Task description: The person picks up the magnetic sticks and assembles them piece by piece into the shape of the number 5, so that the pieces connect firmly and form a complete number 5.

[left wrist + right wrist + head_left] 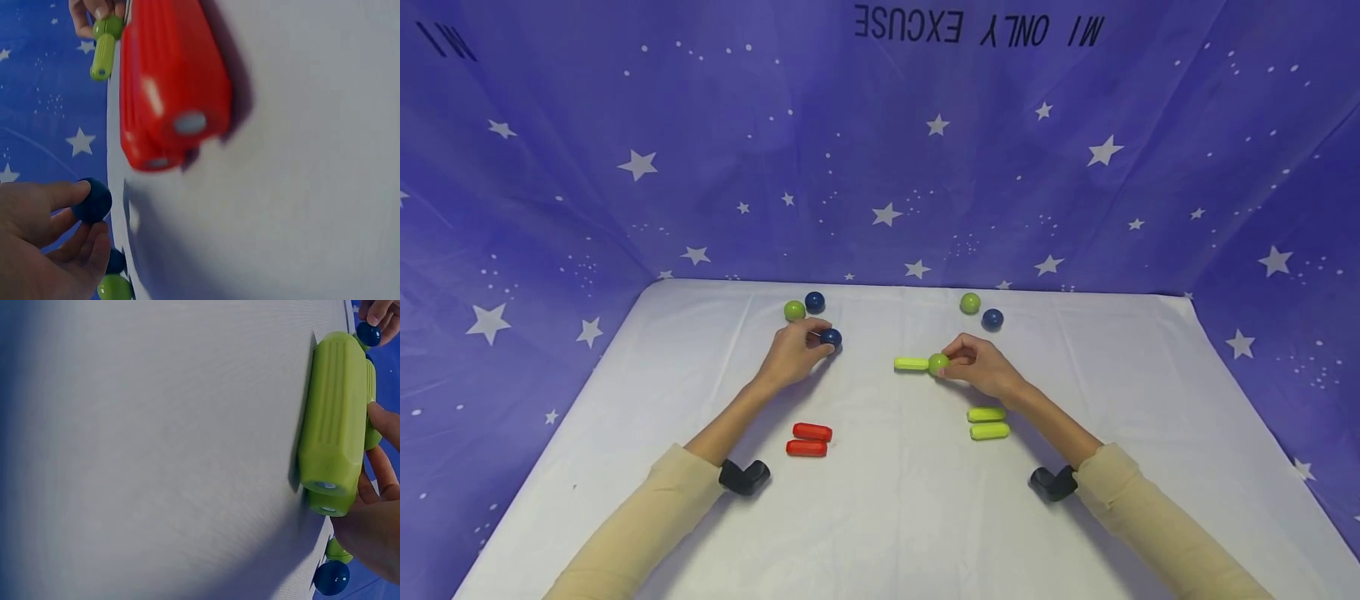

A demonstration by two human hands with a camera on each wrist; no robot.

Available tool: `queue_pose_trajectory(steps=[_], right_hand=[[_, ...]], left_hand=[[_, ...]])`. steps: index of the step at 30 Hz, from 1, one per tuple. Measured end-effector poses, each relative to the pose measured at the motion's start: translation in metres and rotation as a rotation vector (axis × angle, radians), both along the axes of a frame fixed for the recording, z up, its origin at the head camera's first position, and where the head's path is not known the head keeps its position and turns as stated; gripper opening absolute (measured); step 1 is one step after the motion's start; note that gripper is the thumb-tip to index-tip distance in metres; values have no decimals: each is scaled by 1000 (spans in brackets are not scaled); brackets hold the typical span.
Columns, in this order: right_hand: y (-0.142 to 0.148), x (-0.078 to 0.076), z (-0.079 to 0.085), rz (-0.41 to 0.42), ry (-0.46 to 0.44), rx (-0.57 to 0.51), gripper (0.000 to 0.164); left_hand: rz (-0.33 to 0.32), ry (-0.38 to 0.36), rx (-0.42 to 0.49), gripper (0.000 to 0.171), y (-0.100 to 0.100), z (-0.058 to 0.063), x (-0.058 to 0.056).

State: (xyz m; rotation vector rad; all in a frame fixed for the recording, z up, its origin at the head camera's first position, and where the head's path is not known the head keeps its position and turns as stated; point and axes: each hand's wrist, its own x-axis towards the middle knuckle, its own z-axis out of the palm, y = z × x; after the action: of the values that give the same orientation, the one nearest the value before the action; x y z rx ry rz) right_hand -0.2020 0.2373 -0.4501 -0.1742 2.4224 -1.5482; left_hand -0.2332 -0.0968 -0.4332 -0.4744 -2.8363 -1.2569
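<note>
A purple-blue backdrop [895, 179] printed with white stars and upside-down black lettering stands beyond both hands, and below them spreads a white tablecloth [880, 525]. A beige left sleeve [640, 525] and a beige right sleeve [1165, 525] trail behind the wrists. The left hand [794, 350] is partly closed, thumb and fingers pinching a navy ball [831, 337] at their tips; the right hand [983, 367] is likewise curled in, gripping a green ball [937, 364] between thumb and fingers. Behind each hand, on the inner side of the forearm, juts a black wrist fitting, one at the left [745, 477] and one at the right [1054, 483]. A yellow-green grooved rod [911, 364] touches the ball in the right hand and points from it toward the left hand. Two more yellow-green rods [988, 423] lie side by side just on the body side of the right hand, while two red rods [809, 440], pale round spots on their ends, lie paired on the body side of the left. Smallest are the loose balls: a green one [794, 311] and a navy one [815, 302] just past the left hand, another green [971, 302] and navy pair [992, 319] beyond the right.
</note>
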Motion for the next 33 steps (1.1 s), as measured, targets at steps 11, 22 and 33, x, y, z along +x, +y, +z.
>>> queue_pose_trajectory(steps=[11, 22, 33], right_hand=[[2, 1, 3, 0, -6, -5, 29], [1, 0, 3, 2, -2, -2, 28], [1, -1, 1, 8, -24, -17, 30]], left_hand=[[-87, -40, -9, 35, 28, 4, 12], [-150, -74, -5, 32, 50, 0, 17], [-176, -80, 23, 32, 61, -7, 18]])
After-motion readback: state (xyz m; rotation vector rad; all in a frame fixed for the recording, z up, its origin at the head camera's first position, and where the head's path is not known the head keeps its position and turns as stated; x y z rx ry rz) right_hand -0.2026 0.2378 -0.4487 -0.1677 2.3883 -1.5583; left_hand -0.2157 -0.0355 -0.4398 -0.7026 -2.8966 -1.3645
